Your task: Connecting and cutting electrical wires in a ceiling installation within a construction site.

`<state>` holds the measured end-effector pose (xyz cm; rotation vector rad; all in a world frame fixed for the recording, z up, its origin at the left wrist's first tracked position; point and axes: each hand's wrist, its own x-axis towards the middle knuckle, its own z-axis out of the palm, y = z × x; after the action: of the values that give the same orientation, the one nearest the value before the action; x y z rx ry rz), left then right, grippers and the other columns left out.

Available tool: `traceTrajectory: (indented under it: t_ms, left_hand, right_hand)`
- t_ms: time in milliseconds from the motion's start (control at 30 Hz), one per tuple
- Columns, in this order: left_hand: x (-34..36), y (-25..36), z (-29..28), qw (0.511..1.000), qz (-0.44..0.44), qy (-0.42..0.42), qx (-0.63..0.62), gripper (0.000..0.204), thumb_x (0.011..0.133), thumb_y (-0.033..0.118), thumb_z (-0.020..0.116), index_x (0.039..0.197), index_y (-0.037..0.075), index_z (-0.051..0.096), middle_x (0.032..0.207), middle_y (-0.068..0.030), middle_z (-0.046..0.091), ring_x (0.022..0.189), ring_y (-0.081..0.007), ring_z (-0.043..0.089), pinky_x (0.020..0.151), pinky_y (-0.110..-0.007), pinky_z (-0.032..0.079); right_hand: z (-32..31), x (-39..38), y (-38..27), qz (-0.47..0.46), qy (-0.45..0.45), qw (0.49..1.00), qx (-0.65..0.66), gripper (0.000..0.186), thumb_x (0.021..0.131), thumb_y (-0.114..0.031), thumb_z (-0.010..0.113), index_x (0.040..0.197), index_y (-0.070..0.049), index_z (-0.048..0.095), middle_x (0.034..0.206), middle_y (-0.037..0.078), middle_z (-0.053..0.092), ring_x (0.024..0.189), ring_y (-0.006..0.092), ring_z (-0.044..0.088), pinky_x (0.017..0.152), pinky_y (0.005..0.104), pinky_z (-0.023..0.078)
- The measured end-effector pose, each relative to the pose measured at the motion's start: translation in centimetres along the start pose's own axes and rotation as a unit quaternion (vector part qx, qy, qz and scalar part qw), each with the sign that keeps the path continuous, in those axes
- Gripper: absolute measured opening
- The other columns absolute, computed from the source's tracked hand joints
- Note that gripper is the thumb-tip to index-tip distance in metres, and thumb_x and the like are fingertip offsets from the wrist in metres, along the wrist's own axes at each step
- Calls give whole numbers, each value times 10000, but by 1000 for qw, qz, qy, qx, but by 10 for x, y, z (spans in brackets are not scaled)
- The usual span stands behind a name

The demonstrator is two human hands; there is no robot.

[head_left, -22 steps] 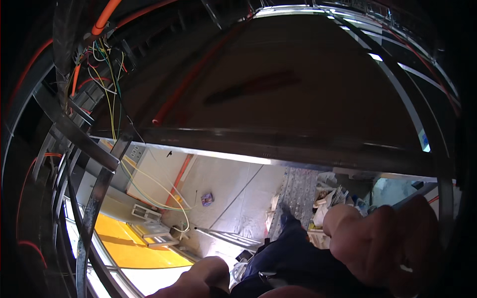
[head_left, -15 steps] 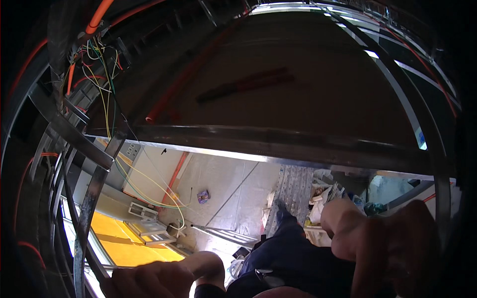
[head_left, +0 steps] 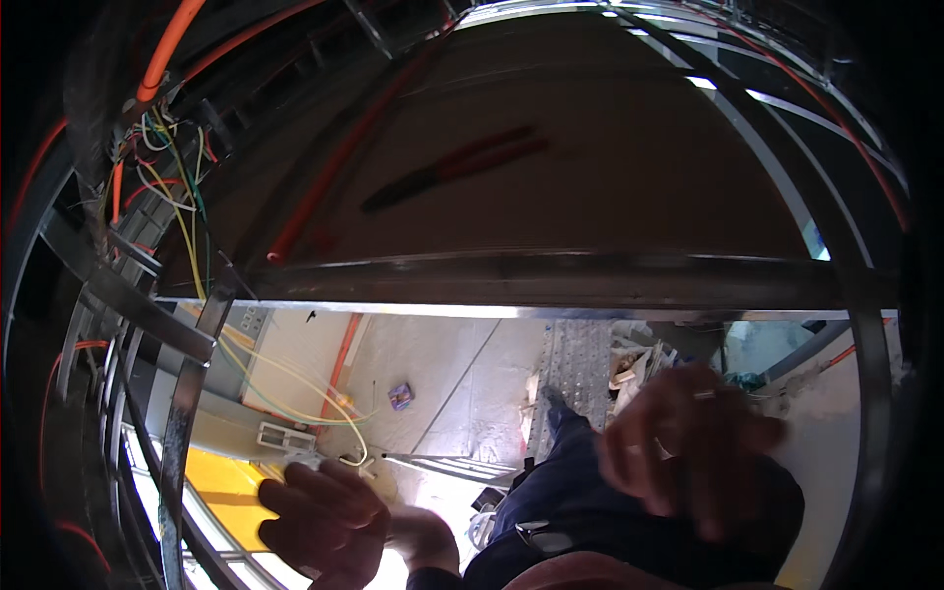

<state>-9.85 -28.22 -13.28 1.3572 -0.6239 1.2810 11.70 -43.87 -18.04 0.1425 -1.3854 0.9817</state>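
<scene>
My left hand point(head_left: 324, 521) is raised at the lower middle-left, its fingers curled; anything inside them is hidden. My right hand point(head_left: 688, 442) hangs blurred over my dark trousers point(head_left: 580, 492), fingers bent, and I cannot tell what, if anything, it holds. Both are below a metal beam point(head_left: 531, 285) edging a dark board point(head_left: 639, 197). Red-handled pliers point(head_left: 452, 167) lie on that board, beside an orange conduit point(head_left: 334, 167).
Metal framing point(head_left: 143, 315) with loose coloured wires point(head_left: 202, 231) runs along the left. Far below are a floor point(head_left: 442, 364), a perforated plank point(head_left: 575, 359) under my leg, a yellow panel point(head_left: 221, 482), light metal pieces point(head_left: 447, 467) and heaped debris point(head_left: 634, 364).
My left hand has come up from the lower edge. My right hand has moved left and up from the right side, and the view has shifted slightly.
</scene>
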Motion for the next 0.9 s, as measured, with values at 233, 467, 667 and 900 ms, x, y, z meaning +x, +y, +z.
traceTrajectory:
  t_ms: [233, 467, 667, 900]
  left_hand:
    - [-125, -55, -77, 887, -454, -78, 43, 439, 808, 270, 676, 1046, -87, 582, 977, -200, 599, 925, -239, 586, 810, -302, 458]
    - [-402, -114, -149, 452, -854, -97, 240, 462, 866, 475, 632, 875, 16, 684, 763, -42, 646, 671, -124, 581, 561, -283, 473]
    - [-489, -88, -143, 406, -897, -78, 154, 497, 867, 512, 612, 1008, 42, 688, 750, -50, 637, 615, -118, 577, 543, -266, 488]
    - [-483, -74, -138, 418, -896, -9, 151, 503, 866, 513, 612, 1018, 40, 683, 766, -55, 640, 633, -126, 584, 561, -272, 495]
  right_hand:
    - [-85, -199, 111, 432, 233, 827, -275, 505, 936, -494, 473, 1136, -65, 649, 1166, 121, 635, 1097, 251, 569, 946, 398, 406]
    - [-101, -493, 186, 735, 198, 578, -295, 587, 916, -589, 438, 1243, -127, 594, 1062, 74, 669, 912, 199, 633, 823, 323, 478]
    - [-100, -499, 175, 717, 285, 620, -144, 550, 912, -486, 548, 1320, -117, 527, 980, 16, 652, 796, 109, 597, 701, 271, 487]
    - [-94, -417, 130, 775, 109, 601, -161, 563, 944, -407, 534, 1366, -44, 450, 1182, 61, 601, 987, 120, 553, 852, 274, 462]
